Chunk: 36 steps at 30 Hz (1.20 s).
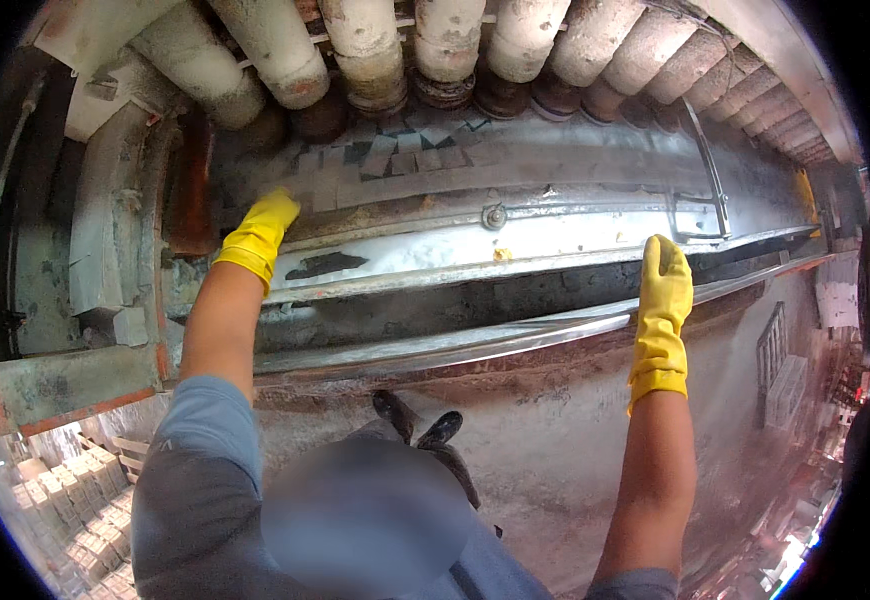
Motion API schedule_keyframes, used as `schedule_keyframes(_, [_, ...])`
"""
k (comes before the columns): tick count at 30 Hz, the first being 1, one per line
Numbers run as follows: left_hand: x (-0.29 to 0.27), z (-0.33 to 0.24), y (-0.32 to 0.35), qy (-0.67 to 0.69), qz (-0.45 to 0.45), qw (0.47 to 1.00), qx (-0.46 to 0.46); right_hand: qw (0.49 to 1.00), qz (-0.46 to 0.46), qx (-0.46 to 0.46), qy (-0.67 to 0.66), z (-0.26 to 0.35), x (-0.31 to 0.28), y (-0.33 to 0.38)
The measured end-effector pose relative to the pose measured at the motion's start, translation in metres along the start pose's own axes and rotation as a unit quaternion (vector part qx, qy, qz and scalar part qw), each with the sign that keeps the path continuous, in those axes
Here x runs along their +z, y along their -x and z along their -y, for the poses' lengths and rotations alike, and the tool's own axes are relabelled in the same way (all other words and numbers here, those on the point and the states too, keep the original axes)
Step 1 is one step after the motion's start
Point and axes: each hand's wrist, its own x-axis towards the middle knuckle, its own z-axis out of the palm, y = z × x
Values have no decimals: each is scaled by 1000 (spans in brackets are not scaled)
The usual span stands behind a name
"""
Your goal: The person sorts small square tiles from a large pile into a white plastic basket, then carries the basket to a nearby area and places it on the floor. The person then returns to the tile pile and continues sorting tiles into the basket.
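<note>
My left hand [269,225], in a yellow rubber glove, reaches over the left part of a long wet machine bed [575,160]. Its fingers are bent down at the near edge of grey stone strips [340,188]; whatever they hold, if anything, is hidden. Beyond lie several small rectangular stone pieces [420,150], some dark green, loosely scattered. My right hand [665,275], also gloved in yellow, hovers by the bed's front metal rail [555,262], right of centre. Its fingers are drawn together, with nothing visible in them. A bent metal frame [700,215] stands just beyond it.
A row of thick pale cylinders [447,50] overhangs the bed's far side. In front, a dark trough [435,310] runs behind a shiny metal edge [455,345]. Pale blocks [110,215] stand at the left. Stacked pieces [80,500] sit lower left, a metal rack [780,370] at right.
</note>
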Motion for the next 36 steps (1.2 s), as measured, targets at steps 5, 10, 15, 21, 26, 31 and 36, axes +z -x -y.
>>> schedule_keyframes(5, [9,15,-2,120,17,993,-10,999,-10,3,48,-2,-5,-1])
schedule_keyframes(10, [53,70,-35,178,-5,984,2,1000,-6,-8,17,2,2,-2])
schedule_keyframes(15, [59,96,-30,184,-31,979,86,1000,9,-5,15,10,7,-2])
schedule_keyframes(21, [37,32,17,82,-73,955,276,998,2,9,54,13,-13,5])
schedule_keyframes(26, [44,28,11,17,-123,943,309,999,12,-2,40,12,-6,4])
schedule_keyframes(31, [6,-2,26,306,55,940,142,999,11,10,45,23,-14,5])
schedule_keyframes(36, [-39,29,51,213,202,915,278,998,19,20,59,30,-21,7])
